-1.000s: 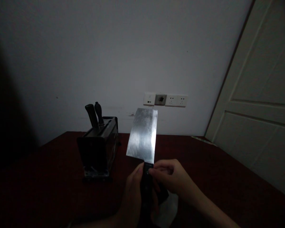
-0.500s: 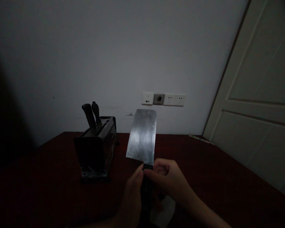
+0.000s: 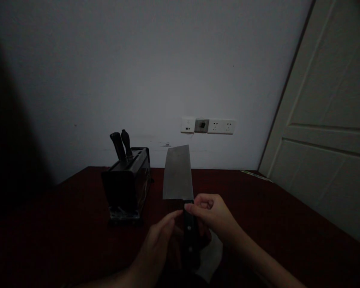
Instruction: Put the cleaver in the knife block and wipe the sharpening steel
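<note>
A cleaver (image 3: 177, 174) with a broad metal blade and a black riveted handle stands nearly upright before me, blade at the top. My right hand (image 3: 213, 212) is closed on the handle just below the blade, its thumb lying over the front. Left of the handle is my left hand (image 3: 156, 240), loosely curved, thumb and fingers apart; one fingertip reaches the handle's edge, though I cannot tell if it touches. Under my right hand shows a pale, whitish thing (image 3: 211, 256), its kind unclear in the dim light.
A black knife block (image 3: 120, 192) stands on the dark red table (image 3: 237, 188) to the left, two dark handles (image 3: 118, 146) sticking up from it. Behind are a pale wall with sockets (image 3: 217, 126) and, on the right, a panelled door (image 3: 327, 120).
The cleaver has turned, so its blade now looks duller and narrower. My left hand has loosened and shifted left and down from the handle. My right hand keeps its hold.
</note>
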A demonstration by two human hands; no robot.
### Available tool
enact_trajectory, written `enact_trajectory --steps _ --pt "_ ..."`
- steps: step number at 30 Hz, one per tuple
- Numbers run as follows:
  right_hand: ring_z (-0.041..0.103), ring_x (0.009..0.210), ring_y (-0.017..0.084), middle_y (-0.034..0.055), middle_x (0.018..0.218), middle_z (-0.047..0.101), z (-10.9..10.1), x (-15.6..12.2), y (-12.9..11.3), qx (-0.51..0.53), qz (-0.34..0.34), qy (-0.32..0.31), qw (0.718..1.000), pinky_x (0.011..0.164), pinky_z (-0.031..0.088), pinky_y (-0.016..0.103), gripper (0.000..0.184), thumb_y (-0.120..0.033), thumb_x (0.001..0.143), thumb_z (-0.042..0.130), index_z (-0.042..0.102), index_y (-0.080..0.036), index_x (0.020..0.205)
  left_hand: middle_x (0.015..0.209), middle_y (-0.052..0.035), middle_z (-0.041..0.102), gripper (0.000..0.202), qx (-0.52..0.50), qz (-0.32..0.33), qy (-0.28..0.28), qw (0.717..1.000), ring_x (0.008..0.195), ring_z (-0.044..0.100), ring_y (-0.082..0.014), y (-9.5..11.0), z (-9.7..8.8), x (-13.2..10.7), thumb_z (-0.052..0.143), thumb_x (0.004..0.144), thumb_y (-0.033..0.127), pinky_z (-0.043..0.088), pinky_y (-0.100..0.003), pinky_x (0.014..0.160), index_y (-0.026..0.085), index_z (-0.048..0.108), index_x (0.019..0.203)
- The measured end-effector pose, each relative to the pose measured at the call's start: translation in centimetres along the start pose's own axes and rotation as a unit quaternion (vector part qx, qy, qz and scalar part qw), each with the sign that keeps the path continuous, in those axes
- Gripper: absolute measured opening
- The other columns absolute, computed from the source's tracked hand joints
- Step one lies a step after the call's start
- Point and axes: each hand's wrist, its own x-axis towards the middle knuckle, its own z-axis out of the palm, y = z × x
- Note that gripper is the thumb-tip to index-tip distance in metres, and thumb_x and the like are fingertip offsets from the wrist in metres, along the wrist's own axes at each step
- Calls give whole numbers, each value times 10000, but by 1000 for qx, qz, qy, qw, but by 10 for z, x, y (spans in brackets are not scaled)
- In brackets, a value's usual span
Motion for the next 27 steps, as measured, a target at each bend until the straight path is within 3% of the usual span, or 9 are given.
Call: enact_trajectory --steps 3,5,6,8,10,11,13,20,27 --pt "364 232 61 -67 301 459 -1 1 -6 0 3 7 1000 247 226 175 348 -441 613 673 444 -197 519 658 -7 589 418 121 2 -5 993 438 453 -81 -4 -19 -15 336 890 473 310 -175 406 170 562 1067" --pt "333 224 46 -72 282 441 -2 2 -10 9 4 15 1000 246 188 165 330 -404 622 676 455 -191 500 662 -11 589 299 269 83 -15 960 534 505 -96 0 -32 -23 372 901 365 363 -186 490 174 596 948" --pt "326 223 40 -74 280 435 -1 3 -10 15 6 20 1000 247 176 161 325 -389 625 677 459 -188 492 688 -20 601 244 344 149 -25 927 585 530 -107 5 -38 -25 389 897 298 385 -198 540 176 598 927" --pt "333 228 34 -76 290 433 -1 2 -11 24 15 27 999 250 173 156 323 -373 628 681 466 -182 480 777 -48 635 220 476 295 -62 826 662 564 -132 18 -46 -25 404 874 182 400 -225 595 177 585 998" --pt "326 225 27 -81 296 425 0 1 -12 30 27 24 999 251 169 154 332 -374 629 681 464 -180 470 875 -89 658 311 568 412 -125 702 720 580 -170 35 -48 -21 395 859 123 410 -251 595 159 541 1130" --pt "314 222 23 -85 295 417 0 0 -13 32 31 22 999 252 163 153 338 -377 629 680 460 -179 466 924 -112 659 343 598 452 -153 644 748 581 -191 44 -47 -17 380 860 113 420 -267 598 143 523 1171" --pt "291 220 14 -91 290 400 1 -2 -14 35 40 16 998 257 154 152 347 -377 633 677 452 -179 457 963 -124 658 371 632 491 -191 568 792 578 -211 59 -40 -10 350 868 106 449 -295 643 133 514 1199" --pt "301 230 16 -82 295 413 4 -8 -15 26 51 24 998 258 164 156 329 -329 626 666 455 -174 427 1019 -69 649 308 637 604 -186 442 900 568 -186 78 -17 1 429 883 133 485 -302 770 102 536 1170" --pt "294 239 15 -83 308 412 7 -12 -10 25 45 16 999 258 159 160 327 -329 628 672 463 -170 433 917 -58 646 226 627 627 -232 400 890 577 -154 78 -8 -1 421 882 128 484 -275 844 83 615 991"
